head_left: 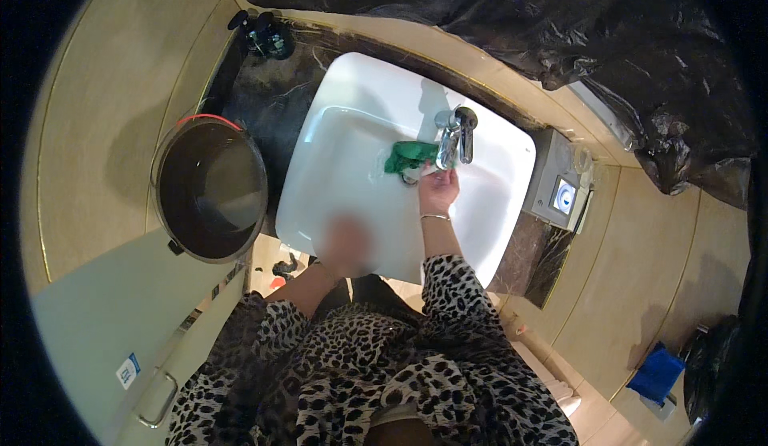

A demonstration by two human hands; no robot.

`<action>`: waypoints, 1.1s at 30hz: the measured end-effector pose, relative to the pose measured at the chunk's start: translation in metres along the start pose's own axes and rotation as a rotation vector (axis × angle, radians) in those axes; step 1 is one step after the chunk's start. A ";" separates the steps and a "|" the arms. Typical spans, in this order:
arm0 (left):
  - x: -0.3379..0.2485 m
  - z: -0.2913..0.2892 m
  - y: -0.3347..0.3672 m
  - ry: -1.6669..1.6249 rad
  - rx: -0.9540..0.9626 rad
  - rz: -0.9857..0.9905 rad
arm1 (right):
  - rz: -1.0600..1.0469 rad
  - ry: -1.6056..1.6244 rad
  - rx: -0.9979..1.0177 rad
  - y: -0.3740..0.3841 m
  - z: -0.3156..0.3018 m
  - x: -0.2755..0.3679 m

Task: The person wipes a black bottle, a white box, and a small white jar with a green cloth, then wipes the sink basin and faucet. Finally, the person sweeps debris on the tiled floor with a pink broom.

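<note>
A crumpled green cloth (410, 156) lies in the white sink (342, 156), below the chrome faucet (448, 138). At the cloth's right end, under the spout, my right hand (439, 191) has its fingers closed on it, beside something whitish that I cannot make out. My left hand (346, 244) is over the sink's front left edge, apart from the cloth. It is smeared, so its fingers cannot be read.
Left of the sink stands a dark bucket (178, 226) with a red rim piece. Dark pump bottles (272, 40) sit at the back left corner. A grey box with a lit screen (563, 196) is on the right. Black plastic sheeting (576, 26) hangs along the back.
</note>
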State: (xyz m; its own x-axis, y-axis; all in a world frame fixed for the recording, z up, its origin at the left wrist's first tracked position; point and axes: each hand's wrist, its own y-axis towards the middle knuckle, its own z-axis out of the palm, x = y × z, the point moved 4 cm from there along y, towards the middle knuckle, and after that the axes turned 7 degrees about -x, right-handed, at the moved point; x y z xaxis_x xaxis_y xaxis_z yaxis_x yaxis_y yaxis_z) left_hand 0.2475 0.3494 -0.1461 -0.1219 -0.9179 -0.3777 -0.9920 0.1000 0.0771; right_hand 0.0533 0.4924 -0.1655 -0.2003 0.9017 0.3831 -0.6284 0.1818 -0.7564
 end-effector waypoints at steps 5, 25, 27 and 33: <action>-0.008 -0.026 0.015 0.076 -0.043 0.141 | 0.007 0.088 0.114 0.017 0.002 -0.045; -0.020 -0.061 0.029 -0.097 -0.069 -0.022 | -0.484 -2.096 1.050 -0.091 -0.069 -0.030; -0.022 -0.059 0.028 -0.045 -0.026 0.005 | -0.528 -2.068 0.894 -0.119 -0.070 0.015; -0.015 -0.041 0.021 0.099 0.019 0.000 | -0.958 -2.197 0.722 -0.152 -0.116 0.134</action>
State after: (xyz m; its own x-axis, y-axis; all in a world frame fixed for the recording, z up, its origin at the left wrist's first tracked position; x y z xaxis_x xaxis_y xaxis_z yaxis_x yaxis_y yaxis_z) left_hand 0.2298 0.3496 -0.1012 -0.1189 -0.9512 -0.2849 -0.9926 0.1063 0.0592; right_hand 0.2089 0.6306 -0.0605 0.3175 -0.8402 0.4396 -0.9068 -0.4046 -0.1185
